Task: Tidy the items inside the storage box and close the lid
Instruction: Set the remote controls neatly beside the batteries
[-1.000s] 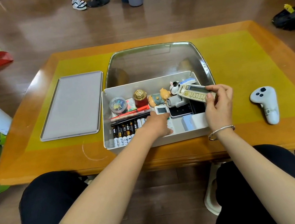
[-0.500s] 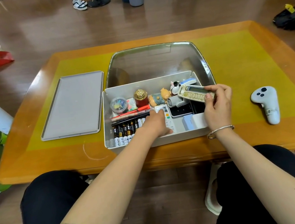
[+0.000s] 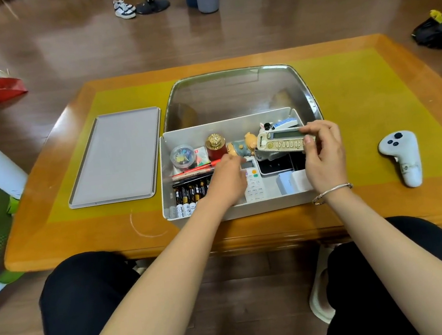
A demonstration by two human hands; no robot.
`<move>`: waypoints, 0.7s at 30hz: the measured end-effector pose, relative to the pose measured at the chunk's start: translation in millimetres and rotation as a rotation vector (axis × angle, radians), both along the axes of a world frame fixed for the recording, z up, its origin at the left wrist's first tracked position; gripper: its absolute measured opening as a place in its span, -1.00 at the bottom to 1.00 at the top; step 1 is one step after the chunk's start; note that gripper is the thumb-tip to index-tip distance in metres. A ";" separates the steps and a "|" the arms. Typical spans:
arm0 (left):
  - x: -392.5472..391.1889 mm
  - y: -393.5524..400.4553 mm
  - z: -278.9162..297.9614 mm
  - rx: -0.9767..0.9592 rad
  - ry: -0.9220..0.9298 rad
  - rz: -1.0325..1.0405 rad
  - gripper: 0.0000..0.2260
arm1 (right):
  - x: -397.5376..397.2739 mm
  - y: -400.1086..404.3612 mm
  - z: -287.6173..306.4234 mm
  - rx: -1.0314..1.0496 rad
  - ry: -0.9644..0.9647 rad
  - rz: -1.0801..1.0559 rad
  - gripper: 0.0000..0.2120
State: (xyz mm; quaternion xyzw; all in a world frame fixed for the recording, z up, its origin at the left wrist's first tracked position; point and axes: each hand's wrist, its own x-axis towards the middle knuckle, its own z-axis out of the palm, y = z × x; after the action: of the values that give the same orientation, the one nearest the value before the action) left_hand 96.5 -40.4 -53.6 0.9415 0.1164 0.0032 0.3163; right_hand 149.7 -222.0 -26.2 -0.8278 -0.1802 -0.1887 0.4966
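The white storage box [image 3: 164,174] stands mid-table, its clear lid [image 3: 239,95] swung open behind it. Above the box's right half, my right hand [image 3: 324,154] holds a cream remote [image 3: 280,141] by its right end. My left hand [image 3: 227,182] is down inside the box, fingers curled against the left edge of a white remote [image 3: 254,181] lying flat; its grip is hidden. Batteries [image 3: 190,199], pens [image 3: 193,174], a clip tub [image 3: 183,156], a red jar [image 3: 215,148], a pig figurine [image 3: 242,148] and a black device [image 3: 278,164] fill the box.
A flat grey tray [image 3: 115,158] lies left of the box on the yellow mat. A white game controller [image 3: 403,157] lies to the right. The wooden table edge [image 3: 167,240] is close to my knees.
My left hand has slid a little to the left, uncovering more of the white remote. My right hand keeps the cream remote in almost the same place.
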 end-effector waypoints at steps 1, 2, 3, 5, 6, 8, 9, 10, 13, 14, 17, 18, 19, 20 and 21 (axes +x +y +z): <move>-2.2 2.2 3.8 -0.038 -0.083 0.068 -0.72 | 0.1 0.5 1.3 0.002 -0.006 0.013 -0.80; -4.8 3.8 9.3 -0.083 -0.146 0.120 -0.75 | 0.4 0.7 3.0 0.000 -0.008 0.032 -0.80; -7.4 5.2 16.0 -0.133 -0.184 0.142 -0.77 | 0.2 1.6 4.5 -0.009 -0.005 0.061 -0.80; -11.8 6.4 29.6 -0.227 -0.207 0.085 -0.77 | -1.5 6.1 8.4 -0.039 0.014 0.165 -0.79; -14.6 6.1 36.4 -0.276 -0.191 0.021 -0.76 | -3.4 10.3 11.0 -0.054 0.018 0.230 -0.78; -20.1 5.2 47.0 -0.346 -0.126 -0.096 -0.73 | -7.8 19.9 15.8 -0.062 0.008 0.342 -0.77; -22.3 5.7 49.5 -0.345 -0.096 -0.132 -0.73 | -9.4 24.1 17.4 -0.052 0.004 0.379 -0.78; -24.1 6.8 50.7 -0.335 -0.068 -0.148 -0.73 | -10.8 28.0 18.7 -0.042 0.007 0.401 -0.78; -29.5 16.0 50.1 -0.377 -0.026 -0.066 -0.76 | -12.0 36.7 16.8 -0.051 0.166 0.387 -0.75; -31.4 20.7 48.6 -0.386 -0.025 -0.001 -0.75 | -11.9 38.5 14.8 -0.072 0.246 0.366 -0.67; -37.8 37.5 43.8 -0.431 -0.046 0.227 -0.75 | -11.0 40.3 3.8 -0.356 0.280 0.368 -0.64; -39.2 43.5 42.4 -0.453 -0.064 0.278 -0.78 | -12.9 41.6 0.6 -0.507 0.261 0.416 -0.67; -40.4 48.6 41.4 -0.471 -0.079 0.312 -0.83 | -15.9 43.5 -3.0 -0.662 0.267 0.465 -0.66; -41.3 52.8 40.9 -0.494 -0.084 0.339 -0.87 | -19.4 45.8 -5.4 -0.800 0.290 0.498 -0.61; -41.8 56.0 40.3 -0.518 -0.082 0.361 -0.90 | -22.8 48.3 -6.9 -0.906 0.317 0.522 -0.54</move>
State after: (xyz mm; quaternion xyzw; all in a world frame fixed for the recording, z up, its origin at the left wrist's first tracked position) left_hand 54.7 15.6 -13.3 0.7929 0.2654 0.0676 0.5443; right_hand 126.9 -173.7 -33.0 -0.9051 -0.3656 0.1645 0.1416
